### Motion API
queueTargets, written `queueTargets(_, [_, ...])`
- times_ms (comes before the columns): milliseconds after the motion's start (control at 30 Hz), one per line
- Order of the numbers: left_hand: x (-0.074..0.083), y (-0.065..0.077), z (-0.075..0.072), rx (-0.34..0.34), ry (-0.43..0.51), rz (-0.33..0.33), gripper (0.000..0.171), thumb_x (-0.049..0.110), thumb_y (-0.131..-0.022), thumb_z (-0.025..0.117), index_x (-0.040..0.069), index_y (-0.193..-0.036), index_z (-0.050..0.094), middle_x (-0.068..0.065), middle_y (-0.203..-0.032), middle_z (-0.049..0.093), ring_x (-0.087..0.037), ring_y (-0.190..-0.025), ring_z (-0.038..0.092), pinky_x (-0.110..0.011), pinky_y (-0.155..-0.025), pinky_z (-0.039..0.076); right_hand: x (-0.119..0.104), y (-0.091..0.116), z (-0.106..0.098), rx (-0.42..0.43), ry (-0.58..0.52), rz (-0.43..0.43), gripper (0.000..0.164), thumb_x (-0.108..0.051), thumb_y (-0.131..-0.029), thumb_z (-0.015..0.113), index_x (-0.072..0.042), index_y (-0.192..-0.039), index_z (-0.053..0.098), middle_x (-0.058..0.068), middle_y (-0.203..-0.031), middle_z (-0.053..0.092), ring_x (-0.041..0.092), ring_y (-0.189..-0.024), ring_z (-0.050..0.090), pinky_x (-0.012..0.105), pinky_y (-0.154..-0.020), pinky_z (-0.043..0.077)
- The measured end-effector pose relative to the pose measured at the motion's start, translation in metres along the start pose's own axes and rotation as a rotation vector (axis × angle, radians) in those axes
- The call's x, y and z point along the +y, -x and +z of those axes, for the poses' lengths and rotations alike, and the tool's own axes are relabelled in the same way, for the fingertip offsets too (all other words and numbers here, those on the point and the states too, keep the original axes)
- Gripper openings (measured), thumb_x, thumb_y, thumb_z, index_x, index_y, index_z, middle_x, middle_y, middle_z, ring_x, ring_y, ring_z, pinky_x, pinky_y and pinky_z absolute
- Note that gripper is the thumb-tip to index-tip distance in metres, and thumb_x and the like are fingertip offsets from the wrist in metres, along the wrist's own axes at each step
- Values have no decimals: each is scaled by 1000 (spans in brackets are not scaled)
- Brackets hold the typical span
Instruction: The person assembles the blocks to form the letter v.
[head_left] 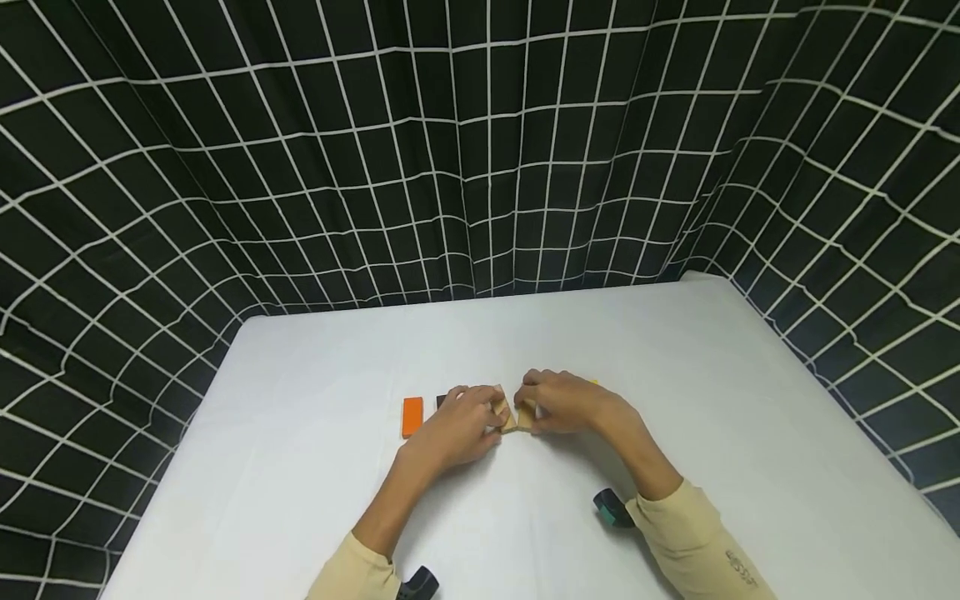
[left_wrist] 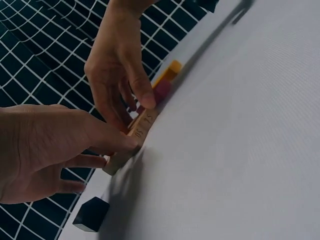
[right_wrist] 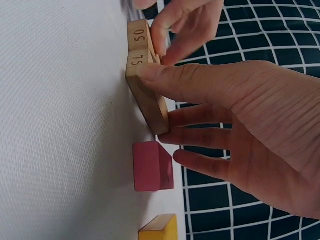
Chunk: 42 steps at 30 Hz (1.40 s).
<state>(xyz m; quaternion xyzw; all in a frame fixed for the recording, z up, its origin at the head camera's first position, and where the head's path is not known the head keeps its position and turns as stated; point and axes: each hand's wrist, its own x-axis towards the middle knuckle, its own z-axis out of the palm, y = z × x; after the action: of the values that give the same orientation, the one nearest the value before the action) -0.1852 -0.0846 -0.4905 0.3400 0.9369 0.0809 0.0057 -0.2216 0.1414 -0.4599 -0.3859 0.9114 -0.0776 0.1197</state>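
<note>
Two plain wooden blocks meet near the middle of the white table. My left hand (head_left: pixel 461 425) pinches the left wooden block (head_left: pixel 504 412), thumb at its near end and fingers over its far part; that block bears "50" in the right wrist view. The right wooden block (right_wrist: pixel 147 97), marked "75", is held by my right hand (head_left: pixel 562 402) between the thumb on its near face and the fingers behind. In the right wrist view the two marked ends touch, while in the head view their far ends spread apart. Both hands partly cover the blocks.
An orange block (head_left: pixel 412 417) lies left of my left hand, and a dark block (left_wrist: pixel 91 214) is close by that hand. A pink block (right_wrist: pixel 147 167) and a yellow block (right_wrist: pixel 161 230) stand beyond the right block. Black netting-patterned curtain (head_left: pixel 480 167) surrounds the white table (head_left: pixel 300 500).
</note>
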Motion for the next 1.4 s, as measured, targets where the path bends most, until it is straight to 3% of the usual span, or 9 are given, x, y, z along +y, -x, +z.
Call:
queueTargets(133, [0,7,1,7,24,9,22,23,-99,70,16,-118,80,-1,-132,66,-21,-131,62,-50,-108,54,-4,-2,3,-3,-9,10,36,-23,-89,84,-13,-121,72,7,-127,66,22,-108,66,42,-95,59])
queueTargets(233, [1,10,2,-7,29,30,27,22,-99,69,14,-123,79,-3,-137,68,-23,-132,63,-51,-110,53,-5,0,6,-7,-3,4,36,-24,-88,84,-14,-121,72,7,-126,66,21,-107,66,41,-93,60])
queueTargets(567, [6,6,-4,-122,56,20,50,24,-101,65,12,-150,59,-10,-162,50,-24,-155,43,-55,-126,38,-1,7,6,29,10,18,36,-24,-88,84,-15,-121,72,6,-126,67,23,-109,67,43,-95,60])
queueTargets(767, [11,10,-3,-164,-49,6,53,30,-102,65,16,-152,56,-8,-164,48,-22,-157,41,-55,-131,29,-3,8,9,39,-9,3,36,-24,-87,85,-15,-120,72,5,-124,67,22,-107,67,43,-95,59])
queueTargets(867, [8,9,-6,-162,-63,9,53,28,-102,65,14,-152,56,-9,-163,49,-23,-156,42,-53,-131,29,-2,3,8,39,-1,6,37,-24,-87,85,-15,-120,72,5,-124,67,21,-107,67,42,-95,59])
queueTargets(1067, [8,10,-9,-168,2,-11,49,22,-103,63,11,-151,57,-11,-161,50,-26,-156,42,-50,-130,32,-2,0,8,35,4,2,35,-25,-87,85,-16,-119,73,3,-121,67,19,-102,67,38,-92,59])
queueTargets(1267, [9,11,-7,-145,-54,10,49,20,-102,62,12,-150,58,-11,-160,51,-25,-154,45,-45,-124,42,-4,2,9,36,25,28,53,-25,-86,86,-18,-134,66,3,-124,67,18,-99,66,36,-89,59])
queueTargets(1400, [9,9,-8,-156,-52,10,51,19,-102,61,11,-152,56,-12,-162,49,-26,-155,44,-45,-124,42,-3,2,7,29,23,32,59,-24,-86,87,-19,-139,63,2,-124,67,18,-99,66,37,-89,59])
